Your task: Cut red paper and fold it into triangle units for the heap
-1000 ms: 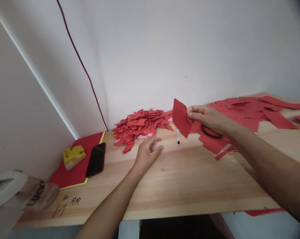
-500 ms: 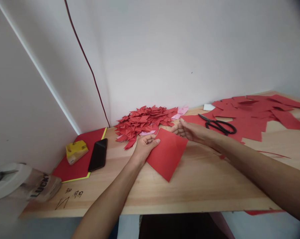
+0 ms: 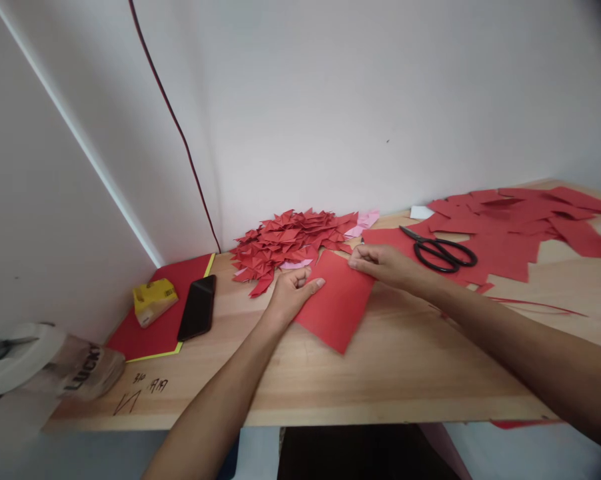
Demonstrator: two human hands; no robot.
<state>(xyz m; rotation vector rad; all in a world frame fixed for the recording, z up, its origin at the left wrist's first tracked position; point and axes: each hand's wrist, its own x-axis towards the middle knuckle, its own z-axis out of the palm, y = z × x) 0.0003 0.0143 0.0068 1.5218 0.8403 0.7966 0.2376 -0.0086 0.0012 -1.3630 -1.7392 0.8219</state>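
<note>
At the centre of the frame, a square red paper sheet point(image 3: 335, 303) is held by both hands, its surface turned up and one corner pointed toward the bottom of the frame. Its left edge is clamped between the thumb and the curled fingers of the left hand point(image 3: 290, 297), the thumb being laid on top. Near its upper right corner it is pinched by the thumb and forefinger of the right hand point(image 3: 378, 261), whose other fingers are tucked together. Whether the lowest corner is rested on the wooden table point(image 3: 260, 400) cannot be told. Just above the left hand, a heap of folded red paper pieces point(image 3: 285, 243) is gathered against the white wall point(image 3: 330, 100), with folded pink paper point(image 3: 363, 223) seen at its right end. To the right of centre, black-handled scissors point(image 3: 443, 252) are laid, blades slightly parted, on loose red sheets point(image 3: 510, 227) that are spread toward the right edge. Thin red strips point(image 3: 535, 307) are scattered below these. At the left, a black smartphone point(image 3: 198, 308) and a yellow packet point(image 3: 154, 300) are set on a yellow-edged red sheet point(image 3: 145, 337); at the lower left, a clear container point(image 3: 88, 367) is marked "LUCKY".
</note>
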